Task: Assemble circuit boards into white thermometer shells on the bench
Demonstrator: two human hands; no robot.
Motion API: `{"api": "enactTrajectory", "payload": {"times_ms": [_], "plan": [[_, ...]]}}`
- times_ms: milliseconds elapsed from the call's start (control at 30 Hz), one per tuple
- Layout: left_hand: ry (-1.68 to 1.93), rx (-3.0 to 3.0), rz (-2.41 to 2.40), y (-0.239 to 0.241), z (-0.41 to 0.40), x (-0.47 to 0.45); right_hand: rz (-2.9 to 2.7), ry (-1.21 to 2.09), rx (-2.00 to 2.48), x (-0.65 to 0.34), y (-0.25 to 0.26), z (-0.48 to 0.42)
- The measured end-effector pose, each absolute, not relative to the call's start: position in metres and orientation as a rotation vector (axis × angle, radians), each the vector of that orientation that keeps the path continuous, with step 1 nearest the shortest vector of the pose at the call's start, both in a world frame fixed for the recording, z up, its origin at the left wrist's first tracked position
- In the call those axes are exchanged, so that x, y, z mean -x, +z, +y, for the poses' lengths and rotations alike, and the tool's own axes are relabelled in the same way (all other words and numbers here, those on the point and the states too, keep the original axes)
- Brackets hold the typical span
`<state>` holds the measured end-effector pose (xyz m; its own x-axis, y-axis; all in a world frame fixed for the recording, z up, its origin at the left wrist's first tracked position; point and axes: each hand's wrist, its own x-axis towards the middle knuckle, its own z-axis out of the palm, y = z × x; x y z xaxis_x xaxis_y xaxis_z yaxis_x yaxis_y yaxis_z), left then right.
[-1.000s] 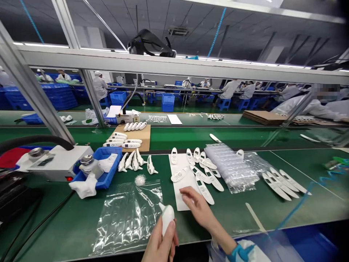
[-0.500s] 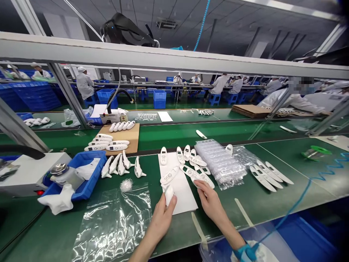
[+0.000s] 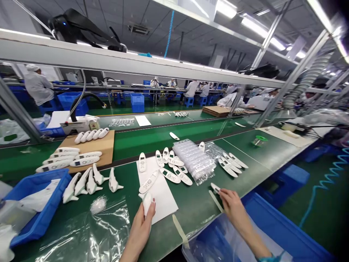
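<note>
The left hand (image 3: 139, 227) is gripping a shell (image 3: 147, 203), near centre; the right hand (image 3: 231, 204) is pinching a cover (image 3: 215, 187), near right. Both are looking light, stiff, perhaps slippery, their sides offering surest hold.

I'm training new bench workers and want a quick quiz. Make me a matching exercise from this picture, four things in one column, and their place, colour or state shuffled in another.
Column one:
1. Left hand
2. Right hand
3. Brown board
4. Tray

Column two:
A. Gripping a slim white part
B. Blue, at the picture's left edge
C. Gripping a rounded white piece
D. Lying under several white devices

Right pairs: 1-C, 2-A, 3-D, 4-B.
</note>
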<state>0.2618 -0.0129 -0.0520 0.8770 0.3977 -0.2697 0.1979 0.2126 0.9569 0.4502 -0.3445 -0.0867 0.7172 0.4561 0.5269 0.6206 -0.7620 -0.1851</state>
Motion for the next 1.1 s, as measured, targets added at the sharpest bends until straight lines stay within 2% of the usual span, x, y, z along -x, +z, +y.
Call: {"api": "enactTrajectory", "payload": {"times_ms": [233, 400, 500, 567, 667, 1000, 1100], "plan": [[0.150, -1.392, 0.586, -0.045, -0.016, -0.262, -0.610, -0.785, 2.656, -0.543, -0.064, -0.353], [0.163, -1.427, 0.560, -0.047, -0.015, -0.261, -0.632, -0.793, 2.526, -0.534, -0.046, -0.321], [0.184, -1.457, 0.552, -0.047, -0.015, -0.260, -0.830, -0.561, 2.355, -0.491, -0.039, -0.280], [0.194, -1.469, 0.560, -0.045, -0.017, -0.259, -1.010, -0.158, 2.098, -0.458, -0.035, -0.246], [0.219, -1.458, 0.583, -0.041, -0.019, -0.258, -1.138, 0.185, 1.934, -0.420, -0.033, -0.204], [0.266, -1.382, 0.591, -0.037, -0.025, -0.257, -1.168, 0.435, 2.079, -0.405, -0.037, -0.180], [0.289, -1.359, 0.629, -0.032, -0.027, -0.257, -1.090, 0.448, 2.003, -0.412, -0.040, -0.181]]}}
